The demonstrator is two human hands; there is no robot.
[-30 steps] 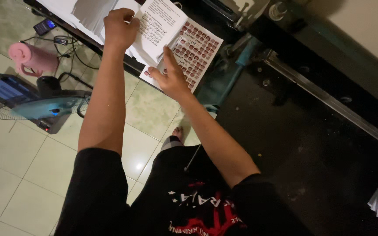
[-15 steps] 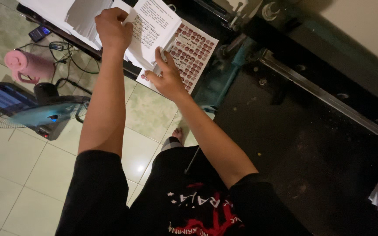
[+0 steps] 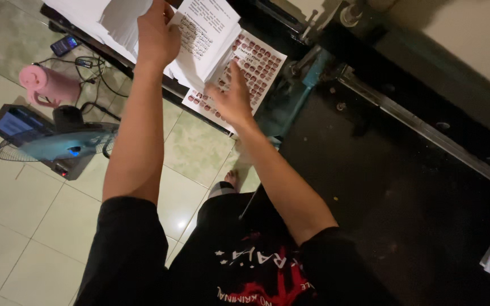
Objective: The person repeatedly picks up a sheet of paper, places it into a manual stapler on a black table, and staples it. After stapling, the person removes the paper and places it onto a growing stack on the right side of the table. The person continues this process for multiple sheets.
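While a pink jug (image 3: 49,85) and fan (image 3: 58,141) sit far left on the floor, the left hand (image 3: 157,37) grips a printed booklet (image 3: 208,31); the right hand (image 3: 231,99), fingers spread, presses the sticker sheet (image 3: 259,65) beside it.

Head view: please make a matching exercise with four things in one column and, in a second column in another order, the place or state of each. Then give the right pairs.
Things
1. jug
2. fan
3. left hand
4. sheet of small red pictures

Places or states
A. lies flat on the dark table, partly under the right hand
B. stands on the floor tiles, pale blue blades
C. pink, on the floor by the cables
D. grips a lifted stack of printed pages

Pairs: 1-C, 2-B, 3-D, 4-A
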